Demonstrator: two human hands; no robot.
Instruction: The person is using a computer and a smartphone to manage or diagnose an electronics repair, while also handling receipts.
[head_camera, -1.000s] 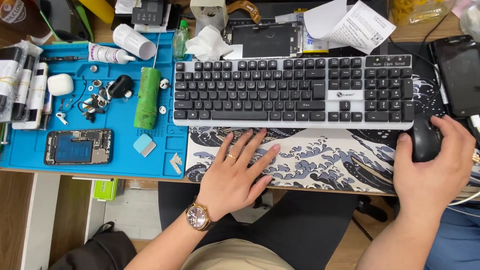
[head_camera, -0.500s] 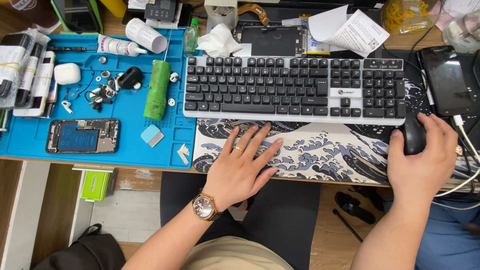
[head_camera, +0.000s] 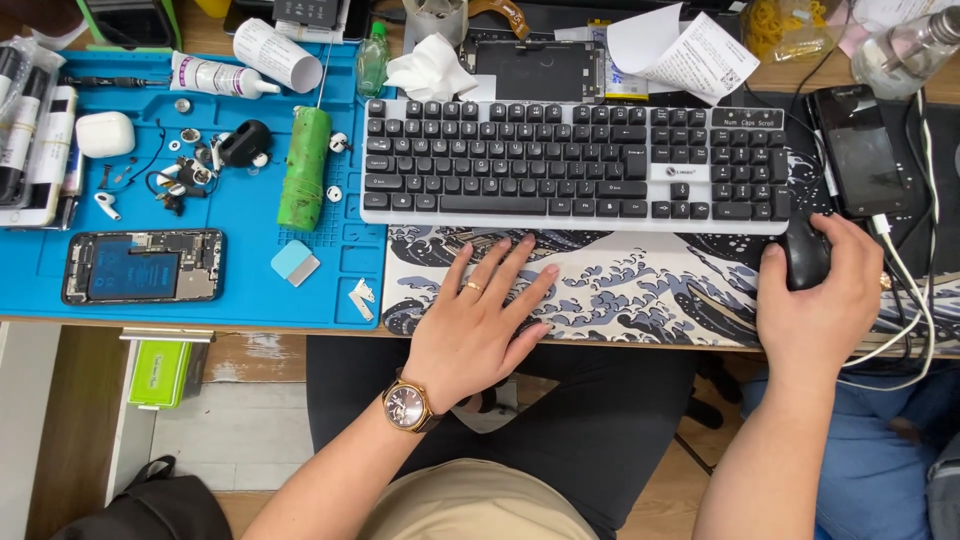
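A small black computer mouse sits upright on a wide desk mat printed with dark blue and white waves, just below the right end of the keyboard; only its front part shows. The mat lies flat along the wooden desk edge, its left part reaching a blue work mat, its upper strip covered by the keyboard.

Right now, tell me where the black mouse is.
In the head view, the black mouse sits at the right of the desk under the right hand, just below the keyboard's right end, on the wave-print mat.
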